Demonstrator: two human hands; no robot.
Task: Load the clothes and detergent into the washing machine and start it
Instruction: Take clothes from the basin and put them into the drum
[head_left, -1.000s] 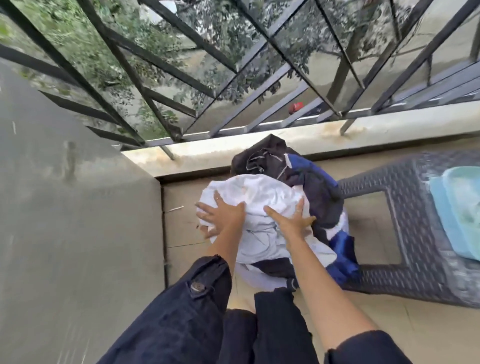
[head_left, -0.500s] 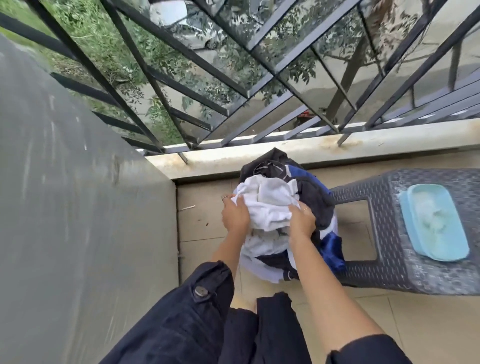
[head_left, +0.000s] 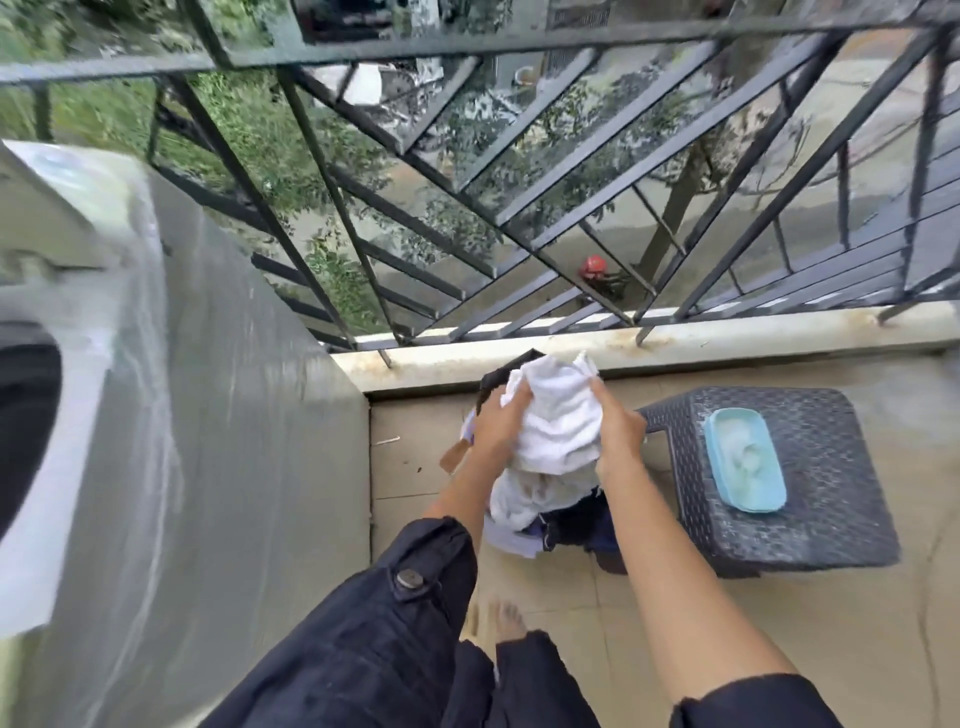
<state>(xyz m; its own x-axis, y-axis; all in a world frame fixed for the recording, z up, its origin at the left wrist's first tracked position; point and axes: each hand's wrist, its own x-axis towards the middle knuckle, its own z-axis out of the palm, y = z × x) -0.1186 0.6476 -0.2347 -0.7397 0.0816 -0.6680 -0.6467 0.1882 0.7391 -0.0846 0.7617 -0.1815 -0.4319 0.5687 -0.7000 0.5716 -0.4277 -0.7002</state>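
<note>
Washing machine (head_left: 130, 415): standing at left, dark drum opening showing, blurred.
Woven table (head_left: 810, 530): standing at right, carrying light-blue tub (head_left: 745, 460).
Clothes bundle (head_left: 556, 436): being held between machine and table.
Left hand (head_left: 498, 421), right hand (head_left: 618, 431): both gripping bundle's white top cloth.

Head-worn camera looks steeply down, near the clothes (head_left: 558, 434)

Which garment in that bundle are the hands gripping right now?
The white cloth on top: the left hand and right hand grip its two sides. The dark and blue garments hang beneath it, below both hands.
</note>
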